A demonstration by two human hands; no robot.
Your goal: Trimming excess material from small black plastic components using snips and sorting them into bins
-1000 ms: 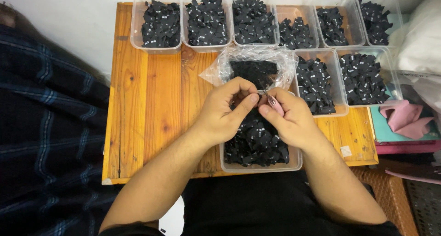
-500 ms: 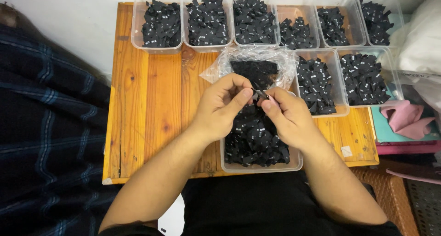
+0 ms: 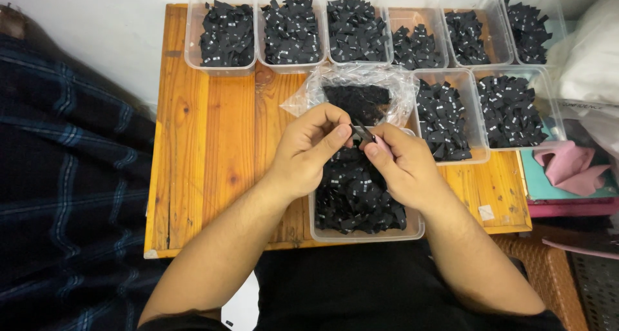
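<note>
My left hand (image 3: pixel 308 150) and my right hand (image 3: pixel 401 165) meet above a clear plastic tub (image 3: pixel 361 235) heaped with small black fabric labels. Both pinch one small black label (image 3: pixel 362 132) between thumbs and forefingers. Just behind the hands lies an open clear plastic bag (image 3: pixel 393 89) with more black labels inside. The tub sits at the near edge of a small orange wooden table (image 3: pixel 213 144).
Several clear tubs of black labels line the table's far edge (image 3: pixel 227 31), and two more stand at the right (image 3: pixel 445 115). Dark plaid cloth (image 3: pixel 58 195) lies left of the table. Pink fabric (image 3: pixel 570 166) and white bags (image 3: pixel 590 60) sit at the right.
The hands have stayed above the near tub, fingers shifting slightly on the small label held between them. Nothing else has moved.
</note>
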